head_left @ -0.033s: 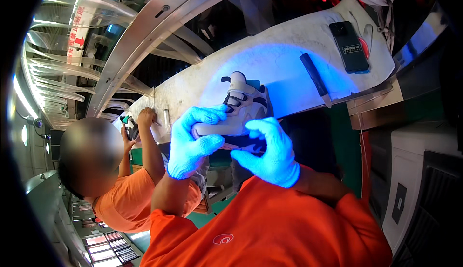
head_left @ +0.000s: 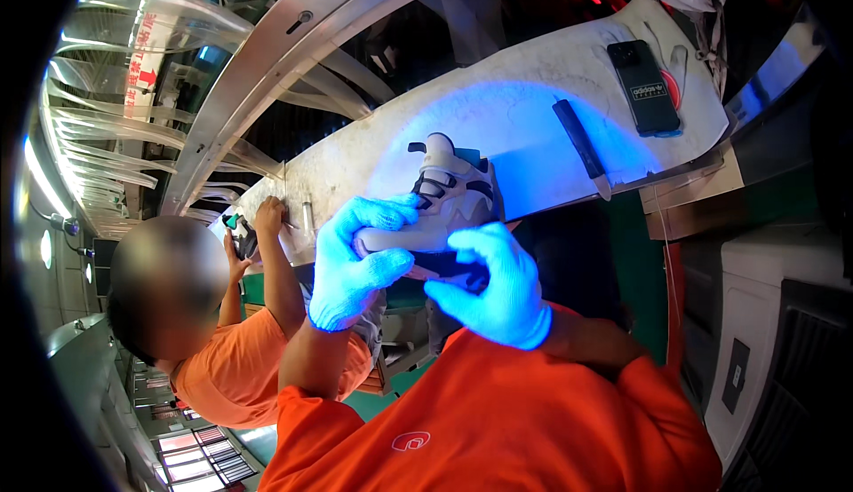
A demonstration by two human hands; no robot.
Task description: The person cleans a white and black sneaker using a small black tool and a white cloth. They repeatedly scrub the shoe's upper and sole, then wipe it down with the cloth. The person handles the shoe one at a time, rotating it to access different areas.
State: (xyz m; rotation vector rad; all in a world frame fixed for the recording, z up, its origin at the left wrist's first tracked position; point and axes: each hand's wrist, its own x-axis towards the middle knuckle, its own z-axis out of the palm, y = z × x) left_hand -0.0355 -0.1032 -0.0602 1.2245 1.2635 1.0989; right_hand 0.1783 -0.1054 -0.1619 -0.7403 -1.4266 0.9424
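A grey-and-white sneaker with dark trim sits tilted at the near edge of the worktable, its toe to the left and its heel to the right. My left hand, in a knitted glove lit bright blue, grips the toe, fingers over the upper and thumb low by the sole. On the near side, my gloved right hand has its fingers bent against the sneaker's side and its thumb lower at the sole edge. The right palm's inner side is partly hidden.
A pale worktable runs to the left under a blue light patch. On it lie a dark-handled pointed tool and a black phone. At left, a co-worker in orange handles another shoe. A metal frame rises behind.
My right hand has shifted very slightly along the sneaker's near side, its fingertips a touch further left. The left hand and the sneaker stay nearly still.
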